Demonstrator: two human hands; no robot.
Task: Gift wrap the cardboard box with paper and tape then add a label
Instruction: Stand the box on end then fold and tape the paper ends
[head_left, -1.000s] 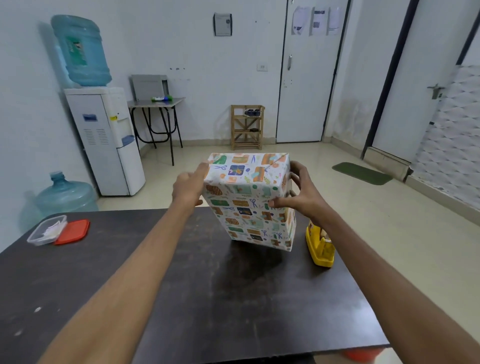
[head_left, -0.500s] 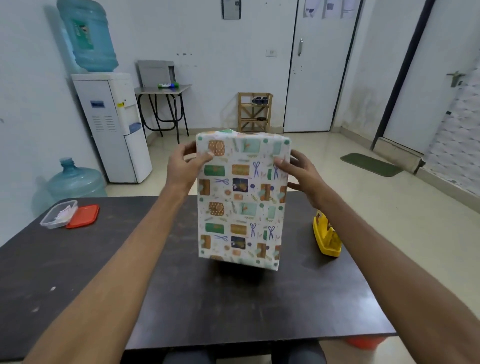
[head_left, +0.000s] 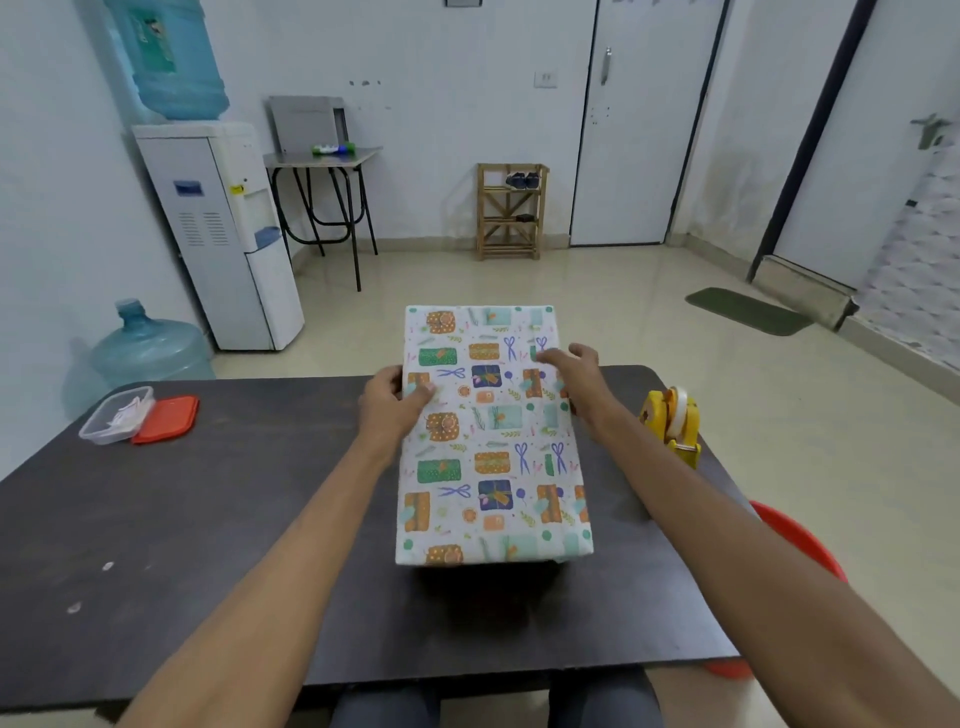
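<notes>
A: status on the box?
B: from my feed, box (head_left: 493, 436) is fully covered in patterned paper, lying flat mid-bench (head_left: 208, 519), long side running away from the camera. I only get the top face and a sliver of the near end, with shadow right under that end
A: hands?
B: left hand (head_left: 392, 405) grips the left edge, toward the far half. Thumb lies over the top face, the rest wraps down the side and is mostly hidden
B: right hand (head_left: 576, 376) sits at the right edge opposite it. Its fingers (head_left: 548, 357) are stretched fairly straight across the top face, touching the paper, not curled round anything
A: right thumb hooked on the side?
B: can't tell, it's behind the hand
A: tape?
B: tape dispenser (head_left: 670, 421), yellow, upright on the bench near its right edge, just right of the right forearm, apart from the box
A: what else is on the bench?
B: clear tub (head_left: 117, 415) with something white inside, far left corner, and a red lid (head_left: 166, 418) flat beside it, touching it
A: beyond the bench?
B: cooler (head_left: 223, 228) against the left wall, a blue bottle (head_left: 150, 348) on the floor next to it, wooden rack (head_left: 511, 210) at the back wall
</notes>
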